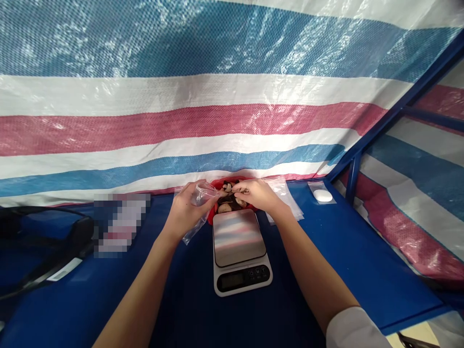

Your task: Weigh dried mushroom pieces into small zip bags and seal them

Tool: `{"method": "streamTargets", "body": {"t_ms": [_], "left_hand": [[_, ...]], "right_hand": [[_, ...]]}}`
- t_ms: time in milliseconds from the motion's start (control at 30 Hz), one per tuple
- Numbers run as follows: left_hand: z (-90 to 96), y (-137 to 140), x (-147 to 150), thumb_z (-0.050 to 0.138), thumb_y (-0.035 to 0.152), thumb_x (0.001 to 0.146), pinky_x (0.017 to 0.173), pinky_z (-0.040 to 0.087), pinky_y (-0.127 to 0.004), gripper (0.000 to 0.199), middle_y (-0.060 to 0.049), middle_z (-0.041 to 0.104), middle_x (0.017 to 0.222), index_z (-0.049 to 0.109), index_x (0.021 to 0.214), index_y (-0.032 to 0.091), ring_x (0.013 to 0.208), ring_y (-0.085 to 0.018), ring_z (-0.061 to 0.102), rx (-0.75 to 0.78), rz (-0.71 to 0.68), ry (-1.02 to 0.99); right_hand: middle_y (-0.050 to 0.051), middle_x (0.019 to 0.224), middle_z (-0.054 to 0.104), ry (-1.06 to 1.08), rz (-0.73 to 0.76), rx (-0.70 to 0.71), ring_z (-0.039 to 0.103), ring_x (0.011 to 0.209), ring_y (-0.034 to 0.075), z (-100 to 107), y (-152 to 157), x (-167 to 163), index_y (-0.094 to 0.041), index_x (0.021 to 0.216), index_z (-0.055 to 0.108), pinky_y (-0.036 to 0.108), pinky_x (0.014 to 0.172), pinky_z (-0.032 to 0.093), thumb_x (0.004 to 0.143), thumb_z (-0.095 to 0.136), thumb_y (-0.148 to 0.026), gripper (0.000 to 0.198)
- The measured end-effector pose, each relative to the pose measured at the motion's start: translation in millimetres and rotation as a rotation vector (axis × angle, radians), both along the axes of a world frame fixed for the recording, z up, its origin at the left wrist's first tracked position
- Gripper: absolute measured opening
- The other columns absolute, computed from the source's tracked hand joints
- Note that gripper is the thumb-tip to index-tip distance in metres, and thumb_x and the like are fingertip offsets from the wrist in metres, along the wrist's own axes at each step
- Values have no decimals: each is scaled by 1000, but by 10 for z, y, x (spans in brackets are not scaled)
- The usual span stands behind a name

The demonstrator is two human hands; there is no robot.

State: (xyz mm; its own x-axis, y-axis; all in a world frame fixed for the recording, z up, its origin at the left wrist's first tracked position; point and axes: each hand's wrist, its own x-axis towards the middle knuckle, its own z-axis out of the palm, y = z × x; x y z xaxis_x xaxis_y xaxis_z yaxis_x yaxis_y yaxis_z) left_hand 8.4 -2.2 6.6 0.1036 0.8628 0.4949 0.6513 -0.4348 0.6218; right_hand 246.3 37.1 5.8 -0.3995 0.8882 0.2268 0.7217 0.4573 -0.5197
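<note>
My left hand is closed on a clear plastic bag, whose lower end hangs below my fingers. Bent over a red container, my right hand has its thumb and fingertips pinched together at the brown and pale pieces inside. Those pieces look like dried mushroom slices, though their kind is not certain. Whatever my right fingertips grip is too small to make out. A white kitchen scale with a shiny plate lies between my forearms, in front of the container, nothing on its plate. Its display looks dark.
Flat clear bags lie right of the container. A small bag with a white oval object sits farther right. Black straps or cables occupy the left of the blue table. A striped tarp rises behind, beside a blue frame.
</note>
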Motion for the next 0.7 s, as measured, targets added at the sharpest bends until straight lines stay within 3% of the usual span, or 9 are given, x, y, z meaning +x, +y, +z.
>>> {"method": "streamTargets", "body": {"t_ms": [167,467,700], "left_hand": [[-71,-9,-89,71,55,83,99,55,-43,49,-6,73,111,66,118,22,103,-27,71,-30,-7,-21],[-105,18,-119,73,57,81,98,54,-41,53,-8,73,111,68,119,19,103,-28,71,-105,-27,-98],[-128,17,-119,72,56,82,98,53,-43,52,-10,73,116,68,119,19,106,-29,70,-117,-58,-113]], "right_hand": [[-1,121,75,-108,-81,86,70,106,24,-67,14,-109,-32,113,76,33,84,53,92,61,-25,27],[-2,125,74,-88,-157,204,67,113,21,-202,65,-227,-31,115,72,31,87,54,92,60,-24,27],[0,126,74,-192,-135,244,69,107,21,-193,42,-295,-29,115,73,30,73,50,94,59,-28,26]]}}
